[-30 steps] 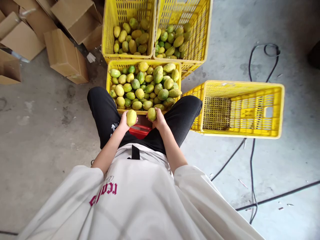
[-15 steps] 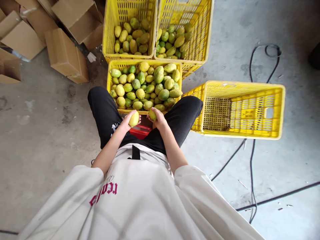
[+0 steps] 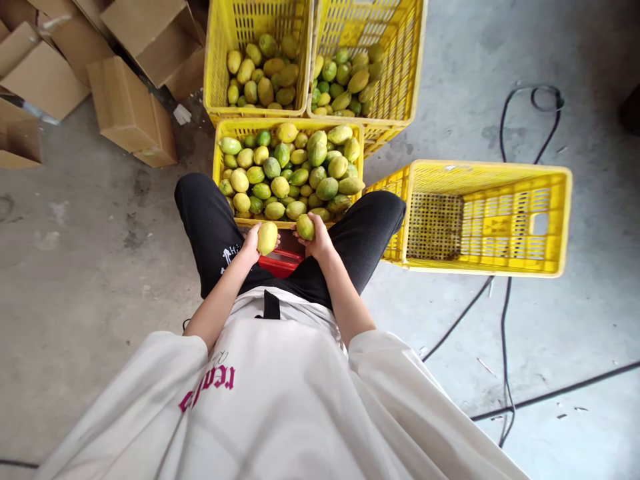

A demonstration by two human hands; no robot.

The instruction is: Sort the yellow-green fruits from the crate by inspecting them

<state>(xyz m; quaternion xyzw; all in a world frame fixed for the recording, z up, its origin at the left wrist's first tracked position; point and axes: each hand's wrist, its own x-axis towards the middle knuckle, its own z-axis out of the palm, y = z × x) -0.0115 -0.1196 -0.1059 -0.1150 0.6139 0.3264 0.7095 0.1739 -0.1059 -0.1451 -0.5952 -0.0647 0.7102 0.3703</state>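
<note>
Sitting at centre frame, the person grips a yellow fruit (image 3: 267,237) in the left hand (image 3: 251,244) and a greener fruit (image 3: 305,227) in the right hand (image 3: 319,244), fingers curled round each. Both are held just below the full crate (image 3: 218,175), above a red object (image 3: 280,263). An empty crate (image 3: 484,267) lies tipped at right.

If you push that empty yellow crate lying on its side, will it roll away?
Probably not. The empty crate has flat, boxy walls, so it would likely slide or tip, not roll. Its walls are open mesh, so it probably feels light for its size.
</note>
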